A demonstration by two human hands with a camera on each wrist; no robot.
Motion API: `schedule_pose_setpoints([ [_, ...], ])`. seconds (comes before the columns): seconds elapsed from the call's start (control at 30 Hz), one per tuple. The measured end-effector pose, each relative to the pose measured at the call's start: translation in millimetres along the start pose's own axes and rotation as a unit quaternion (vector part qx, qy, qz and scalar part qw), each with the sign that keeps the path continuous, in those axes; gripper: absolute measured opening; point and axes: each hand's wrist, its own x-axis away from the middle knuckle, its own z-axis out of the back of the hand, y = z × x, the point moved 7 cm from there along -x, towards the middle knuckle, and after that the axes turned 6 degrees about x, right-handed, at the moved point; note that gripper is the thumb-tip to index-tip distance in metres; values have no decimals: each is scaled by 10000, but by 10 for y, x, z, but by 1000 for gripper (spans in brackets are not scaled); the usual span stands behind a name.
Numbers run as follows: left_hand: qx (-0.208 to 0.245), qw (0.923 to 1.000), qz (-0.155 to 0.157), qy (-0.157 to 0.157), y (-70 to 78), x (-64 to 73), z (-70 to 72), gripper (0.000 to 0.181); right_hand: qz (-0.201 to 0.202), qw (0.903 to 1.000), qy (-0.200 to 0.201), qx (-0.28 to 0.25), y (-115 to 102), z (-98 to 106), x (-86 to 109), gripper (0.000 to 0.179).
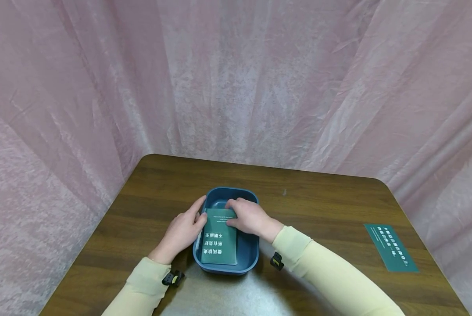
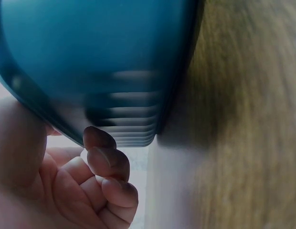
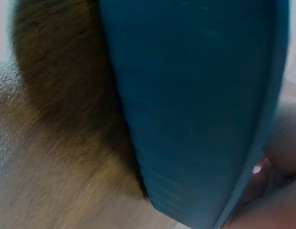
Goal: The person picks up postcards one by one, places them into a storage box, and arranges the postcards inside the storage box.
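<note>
A blue plastic basket (image 1: 244, 266) with rounded corners stands on the table in the head view. Inside lies a green card (image 1: 220, 237) with white printed characters, along the left part of the basket. My left hand (image 1: 182, 230) grips the left rim, its thumb over the edge close to the card and its fingers along the slotted outer wall (image 2: 129, 112). Reaching in over the right rim, my right hand (image 1: 252, 217) holds the card at its far right corner between thumb and fingers. In the right wrist view the basket wall (image 3: 186, 105) hides most of that hand.
Another green card (image 1: 391, 248) with white print lies flat near the right edge of the wooden table (image 1: 311, 193). Pink curtains (image 1: 236, 87) hang behind the table and on both sides. A black device sits on each wrist.
</note>
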Motion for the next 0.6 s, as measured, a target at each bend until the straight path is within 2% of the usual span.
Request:
schedule_pose_setpoints([
  [0.2,-39,10000,-37,42,-7,-4,0,63,-12,9981,50,616,-19,-70,-37,38],
  [0.6,-55,9999,-119,105,20,7,10,61,-8,9953,-68,969,-15,-133,-101,40],
])
